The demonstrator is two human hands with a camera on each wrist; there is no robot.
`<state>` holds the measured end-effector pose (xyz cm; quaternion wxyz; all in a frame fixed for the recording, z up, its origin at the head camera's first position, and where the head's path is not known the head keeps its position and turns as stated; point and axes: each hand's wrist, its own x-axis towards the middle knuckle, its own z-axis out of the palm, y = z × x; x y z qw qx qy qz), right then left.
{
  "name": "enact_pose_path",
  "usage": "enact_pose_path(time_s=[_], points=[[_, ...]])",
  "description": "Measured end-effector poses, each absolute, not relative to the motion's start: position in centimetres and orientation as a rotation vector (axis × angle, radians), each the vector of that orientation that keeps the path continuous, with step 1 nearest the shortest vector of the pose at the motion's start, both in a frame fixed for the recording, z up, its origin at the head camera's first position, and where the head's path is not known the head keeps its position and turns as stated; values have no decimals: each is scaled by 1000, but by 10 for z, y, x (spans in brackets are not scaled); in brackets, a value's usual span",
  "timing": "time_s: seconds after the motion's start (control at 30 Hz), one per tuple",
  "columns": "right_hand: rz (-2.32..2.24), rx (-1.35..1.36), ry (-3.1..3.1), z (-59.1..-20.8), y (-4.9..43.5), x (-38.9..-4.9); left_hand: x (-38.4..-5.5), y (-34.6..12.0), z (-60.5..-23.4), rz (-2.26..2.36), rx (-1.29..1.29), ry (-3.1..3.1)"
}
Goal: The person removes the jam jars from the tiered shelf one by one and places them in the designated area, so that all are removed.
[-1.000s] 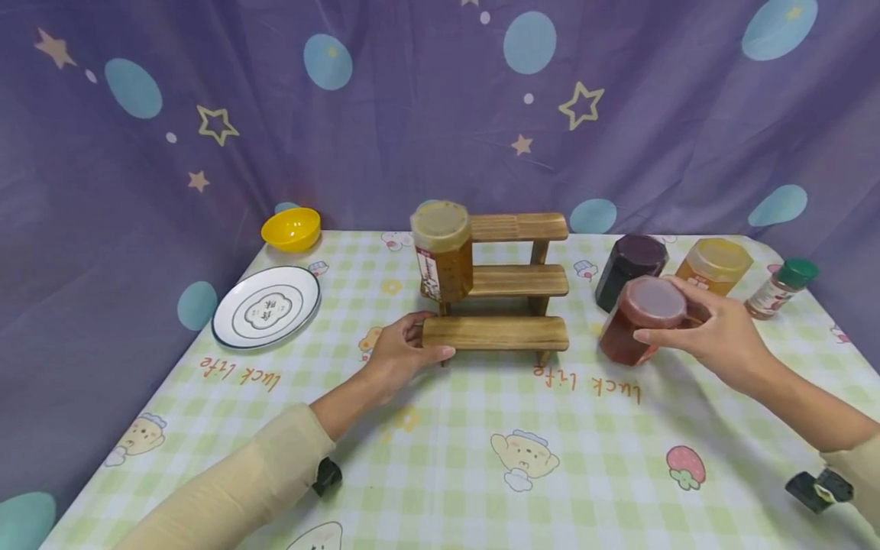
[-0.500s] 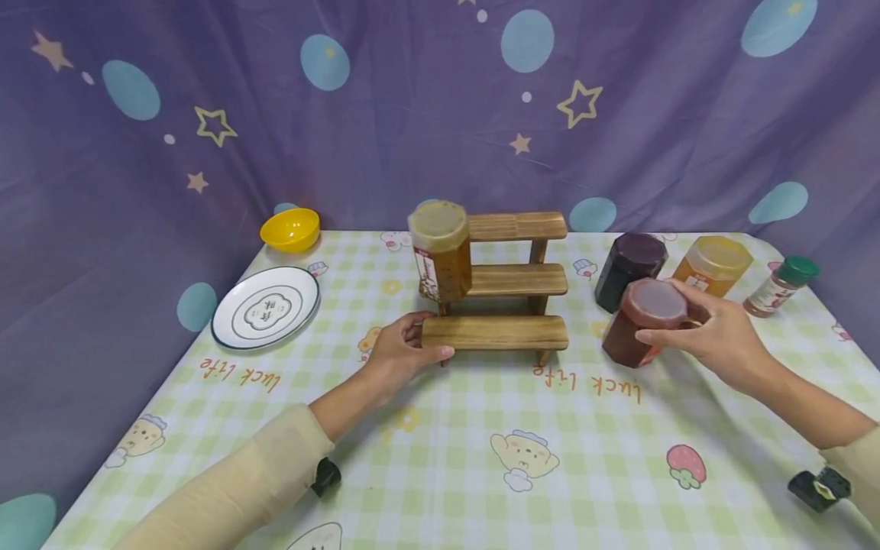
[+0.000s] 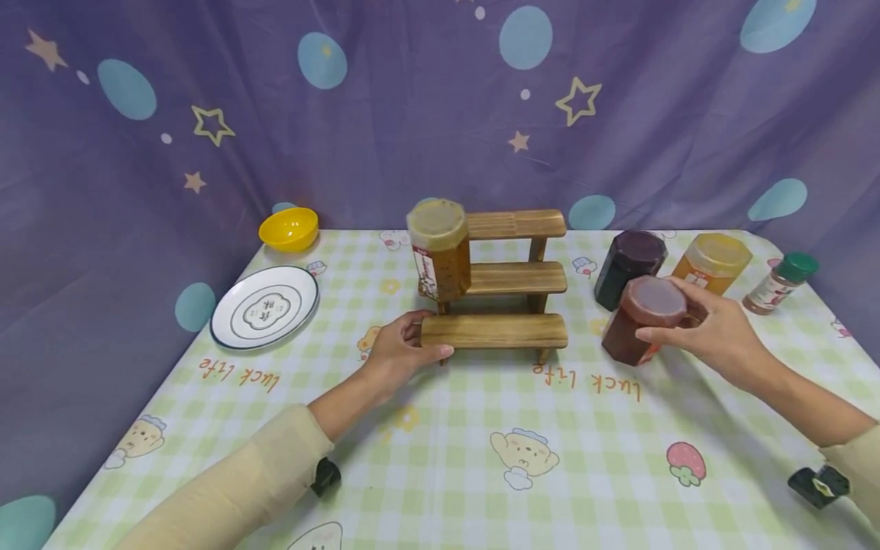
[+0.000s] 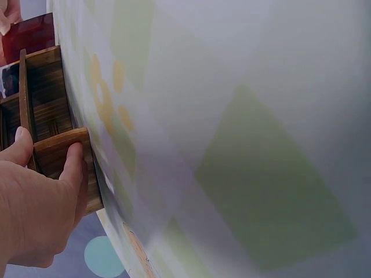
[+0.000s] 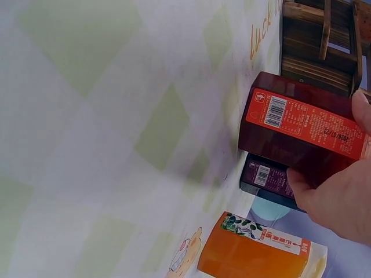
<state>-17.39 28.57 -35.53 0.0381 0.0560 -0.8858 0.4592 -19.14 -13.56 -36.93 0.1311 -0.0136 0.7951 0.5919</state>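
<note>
My left hand (image 3: 402, 347) grips the left end of the lowest step of a three-step wooden rack (image 3: 498, 331), thumb in front; the left wrist view shows fingertips on the rack's side leg (image 4: 64, 152). A honey-coloured jar (image 3: 447, 271) with a pale lid stands at the left end of the middle step. To the right of the rack, my right hand (image 3: 722, 328) holds a dark red octagonal jar (image 3: 627, 332) around its upper part, thumb in front. The right wrist view shows its red label (image 5: 301, 123) with a barcode; the jar's base is close to the tablecloth.
Behind the red jar stands a dark purple jar (image 3: 626, 267). A yellow-orange jar (image 3: 715, 260) and a green-capped shaker bottle (image 3: 780, 284) are farther right. On the left lie a white plate (image 3: 230, 330) and a yellow bowl (image 3: 289, 231). A purple curtain (image 3: 426, 114) hangs behind the table.
Early on, the red jar shifted a little to the right in my right hand; since then it has hardly moved. My left hand keeps its place on the rack.
</note>
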Motion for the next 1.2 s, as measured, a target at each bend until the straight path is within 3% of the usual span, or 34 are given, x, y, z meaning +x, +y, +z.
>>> enact_pose_path(time_s=[0.37, 0.63, 1.2], points=[[1346, 234, -2752, -355, 288, -176, -193, -136, -370, 1732, -29, 2308], [1583, 293, -2734, -354, 290, -175, -194, -136, -373, 1720, -46, 2320], [1336, 317, -2625, -316, 275, -169, -193, -136, -371, 1730, -30, 2316]])
